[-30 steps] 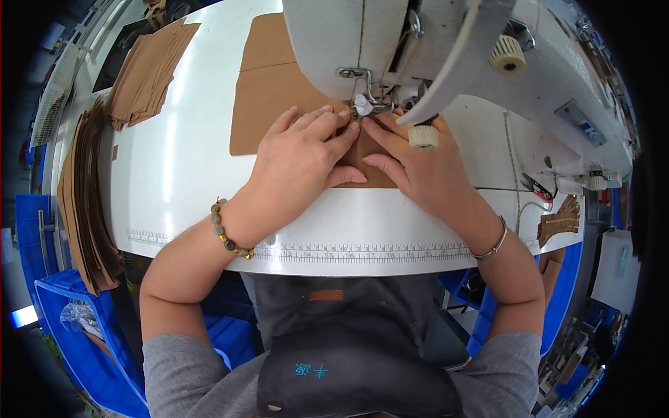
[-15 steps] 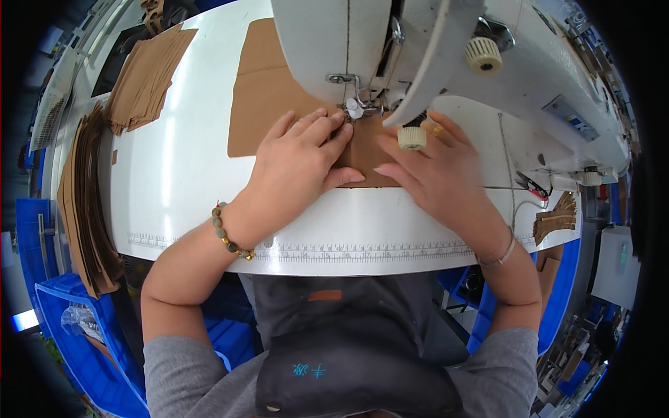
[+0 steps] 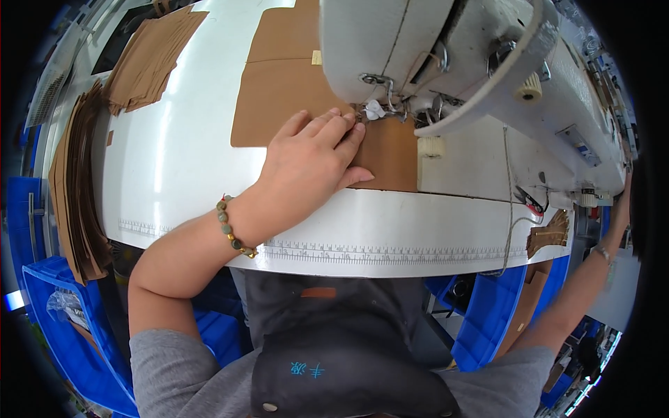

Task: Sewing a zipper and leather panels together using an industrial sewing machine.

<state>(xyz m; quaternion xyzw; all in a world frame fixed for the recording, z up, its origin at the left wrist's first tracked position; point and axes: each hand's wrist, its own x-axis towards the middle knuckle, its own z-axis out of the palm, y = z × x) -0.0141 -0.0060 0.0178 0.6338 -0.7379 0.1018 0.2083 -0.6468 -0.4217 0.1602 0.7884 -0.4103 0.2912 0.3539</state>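
My left hand (image 3: 310, 160) lies flat, fingers together, on a brown leather-like piece (image 3: 390, 157) on the white table, its fingertips close to the needle area (image 3: 373, 111) of a white sewing machine (image 3: 446, 56). A larger brown sheet (image 3: 279, 90) stretches away behind the hand. My right hand (image 3: 620, 202) reaches far out to the right, at the machine's end near the picture's rim; what it touches is hidden. A bead bracelet sits on my left wrist.
Stacks of brown cut pieces lie at the far left (image 3: 150, 59) and along the table's left edge (image 3: 73, 188). Blue plastic bins (image 3: 49, 306) stand below left and under the table on the right (image 3: 495, 313). A ruler strip (image 3: 390, 254) runs along the table's front edge.
My right hand has left the brown piece by the needle and swung out to the far right. The left hand stays pressed on the piece. The view has shifted closer.
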